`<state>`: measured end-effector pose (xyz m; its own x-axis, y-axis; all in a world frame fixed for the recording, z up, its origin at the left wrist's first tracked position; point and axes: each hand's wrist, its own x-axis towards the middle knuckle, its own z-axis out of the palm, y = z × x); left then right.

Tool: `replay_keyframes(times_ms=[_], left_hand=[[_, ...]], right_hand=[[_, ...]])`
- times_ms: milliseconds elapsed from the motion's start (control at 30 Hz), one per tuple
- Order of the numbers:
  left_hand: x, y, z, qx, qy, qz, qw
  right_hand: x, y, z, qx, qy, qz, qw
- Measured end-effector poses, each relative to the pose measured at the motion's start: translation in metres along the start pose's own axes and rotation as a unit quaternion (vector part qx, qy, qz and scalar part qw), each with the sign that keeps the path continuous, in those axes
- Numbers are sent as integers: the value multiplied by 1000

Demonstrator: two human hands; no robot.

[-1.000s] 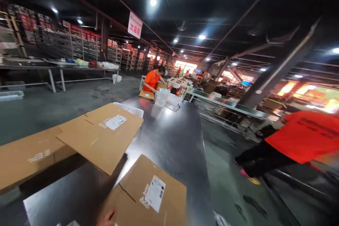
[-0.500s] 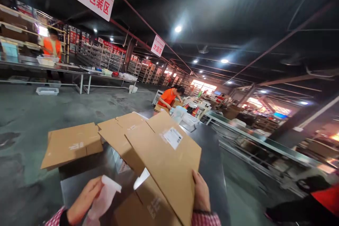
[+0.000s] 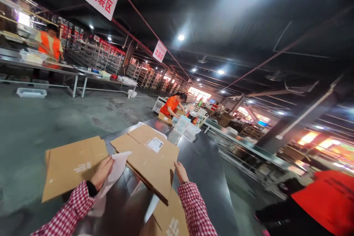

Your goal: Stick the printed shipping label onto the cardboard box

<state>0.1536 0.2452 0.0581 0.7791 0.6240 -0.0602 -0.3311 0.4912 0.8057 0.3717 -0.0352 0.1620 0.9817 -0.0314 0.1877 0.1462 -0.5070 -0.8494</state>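
My left hand [image 3: 101, 172] holds a white sheet of paper [image 3: 114, 171] above the dark metal table [image 3: 204, 166]. My right hand [image 3: 181, 172] grips the right edge of a flattened cardboard box [image 3: 148, 158] with a white label, held tilted over the table. Another flat cardboard piece [image 3: 72, 164] lies to the left at the table's edge. A further flattened box [image 3: 168, 217] lies below my right forearm. Both my sleeves are red-and-white checked.
A person in orange [image 3: 172, 104] works at the table's far end beside clear plastic bins [image 3: 184, 127]. Another person in red [image 3: 323, 199] bends low at the right. A third person in orange [image 3: 49, 46] stands behind long benches at far left. A conveyor [image 3: 243, 147] runs along the right.
The view has swung and dropped a little. My right hand has lowered the labelled cardboard box away from me, and my left hand has lifted the white paper up and forward.
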Motion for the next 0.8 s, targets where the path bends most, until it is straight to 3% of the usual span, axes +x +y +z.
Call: replay_keyframes(times_ms=[67, 100, 133, 167, 233, 267, 367, 433, 467, 533, 600, 667, 733, 800], left_hand=[[-7, 7, -2, -56, 12, -25, 998], [-14, 12, -2, -85, 13, -43, 995], [-21, 17, 0, -112, 7, -62, 992], [-29, 24, 4, -136, -7, -81, 987], [-46, 37, 17, -181, -51, -121, 975], [-54, 43, 25, -214, -83, -147, 962], [-74, 53, 44, -342, -195, -282, 875], [-83, 50, 48, -378, -249, -356, 818], [-86, 46, 48, -370, -264, -368, 811], [-92, 34, 48, -334, -269, -358, 829], [-101, 15, 53, -279, -262, -345, 857], [-115, -8, 65, -199, -242, -346, 884], [-131, -33, 80, -104, -233, -341, 905], [-146, -56, 96, 18, -260, -309, 915]], right_hand=[[-31, 6, -13, 14, 9, -27, 999], [-54, 12, -17, 39, -30, -45, 998], [-81, 19, -17, 73, -100, -68, 990], [-112, 26, -13, 114, -216, -84, 966], [-178, 39, 12, 149, -419, -112, 889], [-208, 44, 32, 142, -462, -121, 867], [-265, 52, 92, 204, -471, -83, 854], [-274, 54, 109, 291, -409, 23, 865], [-274, 55, 107, 348, -373, 87, 856], [-271, 57, 87, 471, -315, 192, 801], [-270, 59, 59, 552, -291, 244, 742], [-274, 64, 37, 546, -337, 277, 716], [-281, 73, 25, 511, -427, 303, 682], [-287, 87, 17, 508, -461, 308, 659]])
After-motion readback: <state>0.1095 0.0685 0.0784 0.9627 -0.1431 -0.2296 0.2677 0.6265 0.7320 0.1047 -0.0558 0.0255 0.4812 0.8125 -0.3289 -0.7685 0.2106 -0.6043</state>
